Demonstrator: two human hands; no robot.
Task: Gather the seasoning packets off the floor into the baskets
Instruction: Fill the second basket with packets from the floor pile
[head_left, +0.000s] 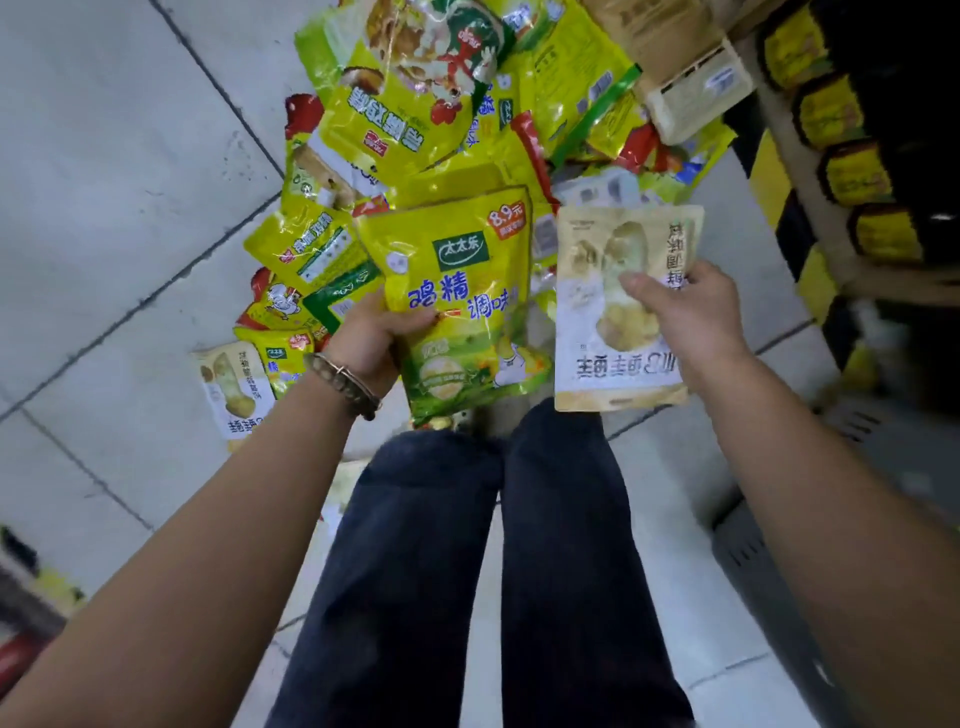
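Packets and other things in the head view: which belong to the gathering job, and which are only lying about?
Job:
- yellow packet in left hand
- beige packet in right hand
- packet pile on floor

Not job:
- cardboard box
- shelf goods

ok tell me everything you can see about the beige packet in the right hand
The beige packet is a flat, glossy plastic pouch, cream with a white lower band and a pale picture of yellowish food in its middle. Its dark printed characters read upside down from the camera, so it is held inverted. The right hand pinches its right edge, thumb across the front. It is lifted clear of the floor, above the person's knees, beside the yellow packet held in the left hand, edges close.
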